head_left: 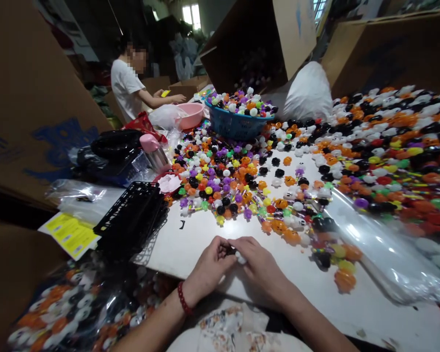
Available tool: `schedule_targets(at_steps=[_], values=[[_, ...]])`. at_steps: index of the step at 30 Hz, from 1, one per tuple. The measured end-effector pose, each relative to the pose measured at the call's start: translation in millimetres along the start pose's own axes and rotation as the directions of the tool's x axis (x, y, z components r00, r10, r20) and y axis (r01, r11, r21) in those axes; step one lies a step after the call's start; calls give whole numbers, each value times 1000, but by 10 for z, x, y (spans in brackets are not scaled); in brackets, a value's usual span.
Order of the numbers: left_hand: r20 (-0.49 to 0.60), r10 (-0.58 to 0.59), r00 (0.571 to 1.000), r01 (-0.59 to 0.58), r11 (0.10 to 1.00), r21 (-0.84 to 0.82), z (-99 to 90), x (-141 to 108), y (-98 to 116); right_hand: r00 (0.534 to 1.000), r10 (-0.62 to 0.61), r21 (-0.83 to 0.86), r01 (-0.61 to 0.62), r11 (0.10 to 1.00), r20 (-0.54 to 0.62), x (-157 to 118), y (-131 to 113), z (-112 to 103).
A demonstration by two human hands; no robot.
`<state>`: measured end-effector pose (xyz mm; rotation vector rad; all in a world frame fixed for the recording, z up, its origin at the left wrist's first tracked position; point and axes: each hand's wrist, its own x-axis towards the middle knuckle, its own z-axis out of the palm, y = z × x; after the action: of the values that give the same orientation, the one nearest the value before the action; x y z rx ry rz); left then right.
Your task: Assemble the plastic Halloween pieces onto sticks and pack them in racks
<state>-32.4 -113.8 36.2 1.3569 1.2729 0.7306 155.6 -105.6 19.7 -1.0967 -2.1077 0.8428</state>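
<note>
Both hands meet at the near edge of the white surface point(190, 244), fingertips pressed together over a small toy piece point(238, 255) that shows dark on one side and white on the other. The left hand point(209, 266), with a red bead bracelet point(184, 298) at its wrist, pinches the dark side; the right hand point(260, 266) closes on the white side, so the piece sits between the two, just above the surface. Beyond the hands lies a wide spread of small toys point(242, 181) in orange, black, white, purple and yellow. A clear plastic bag point(381, 244) lies to the right, a stack of black trays point(132, 217) to the left. Farther back stands a blue basket point(234, 127) heaped with toys, and a person in a white shirt point(126, 85) sits beside a pink bowl point(192, 115).
</note>
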Motion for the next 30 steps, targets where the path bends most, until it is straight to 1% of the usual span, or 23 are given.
schedule_targets(at_steps=[1, 2, 3, 4, 5, 6, 7, 8, 9, 12, 13, 15, 17, 18, 20, 22, 23, 25, 27, 29, 30], values=[[-28, -2, 1000, 2, 1000, -5, -8, 29, 14, 999, 54, -15, -53, 998, 11, 10, -17, -13], [-88, 5, 996, -2, 999, 38, -33, 85, 25, 993, 120, -22, -120, 993, 8, 11, -35, -30], [-162, 39, 986, -20, 993, 117, -70, 165, 34, 982, 188, -20, -188, 982, -2, 3, -52, -51], [-235, 107, 966, -55, 974, 218, -114, 266, 43, 969, 247, -8, -247, 969, -9, -8, -67, -72], [-293, 203, 934, -102, 940, 327, -158, 382, 53, 955, 297, 13, -297, 955, -11, -22, -81, -91], [-321, 303, 897, -147, 891, 430, -197, 507, 63, 942, 335, 37, -334, 942, -10, -35, -92, -106], [-323, 383, 865, -179, 838, 515, -226, 635, 74, 935, 355, 64, -354, 933, -10, -46, -100, -113], [-309, 432, 847, -191, 791, 581, -243, 757, 82, 932, 363, 96, -360, 928, -15, -55, -103, -112], [-291, 448, 845, -184, 756, 628, -248, 868, 87, 931, 364, 133, -357, 924, -25, -63, -101, -105], [-254, 414, 874, -125, 697, 706, -218, 1090, 73, 914, 399, 273, -365, 890, -80, -88, -59, -64], [-252, 411, 876, -114, 684, 721, -205, 1122, 58, 899, 429, 330, -379, 864, -91, -98, -33, -52], [-270, 418, 867, -100, 678, 728, -194, 1134, 22, 863, 497, 462, -407, 788, -87, -121, 27, -41], [-320, 396, 861, -71, 716, 694, -208, 1101, -13, 832, 549, 571, -415, 708, -76, -140, 83, -46], [-354, 363, 862, -46, 751, 658, -223, 1079, -26, 823, 562, 594, -412, 691, -81, -147, 104, -51], [-438, 281, 854, 8, 835, 551, -258, 1037, -42, 820, 563, 589, -406, 699, -104, -158, 128, -62], [-516, 226, 826, 22, 903, 430, -293, 1014, -46, 826, 552, 564, -404, 720, -114, -168, 129, -68], [-548, 220, 807, 10, 923, 385, -308, 1012, -44, 827, 551, 561, -405, 722, -113, -173, 125, -71], [-592, 254, 764, -38, 935, 352, -334, 1030, -36, 816, 569, 563, -426, 709, -99, -185, 116, -87], [-606, 332, 723, -97, 917, 386, -352, 1072, -22, 803, 586, 545, -447, 710, -104, -201, 117, -120], [-570, 432, 699, -159, 871, 464, -354, 1130, 8, 803, 581, 526, -441, 728, -132, -227, 137, -158], [-524, 489, 697, -194, 832, 519, -345, 1164, 32, 810, 568, 523, -425, 739, -143, -244, 155, -172]])
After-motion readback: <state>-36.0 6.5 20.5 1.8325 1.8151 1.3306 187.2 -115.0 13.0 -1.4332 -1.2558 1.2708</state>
